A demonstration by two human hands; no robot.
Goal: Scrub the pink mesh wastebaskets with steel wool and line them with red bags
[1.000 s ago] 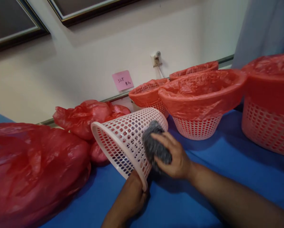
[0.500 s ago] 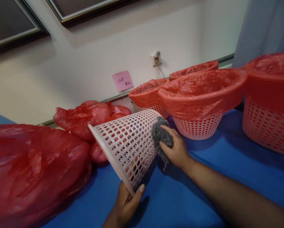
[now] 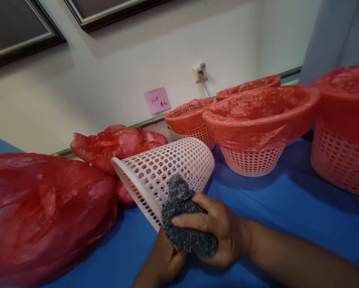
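A pale pink perforated plastic wastebasket lies tilted on its side, its wide mouth facing left and down. My left hand grips its rim from below, with the fingers partly hidden behind a grey cloth. Bunched in my right hand is that fuzzy dark grey cloth, pressed against the basket's side close to the rim. Thumb and fingers of the right hand are closed round the cloth.
Red plastic bags, bulging, lie at the left on the blue table cover. Several baskets lined with red bags stand at the right. Behind them, a pink note and a wall socket are on the wall.
My right hand has brought the grey cloth from the basket's base end down and left to near the rim. The basket has turned slightly in my left hand.
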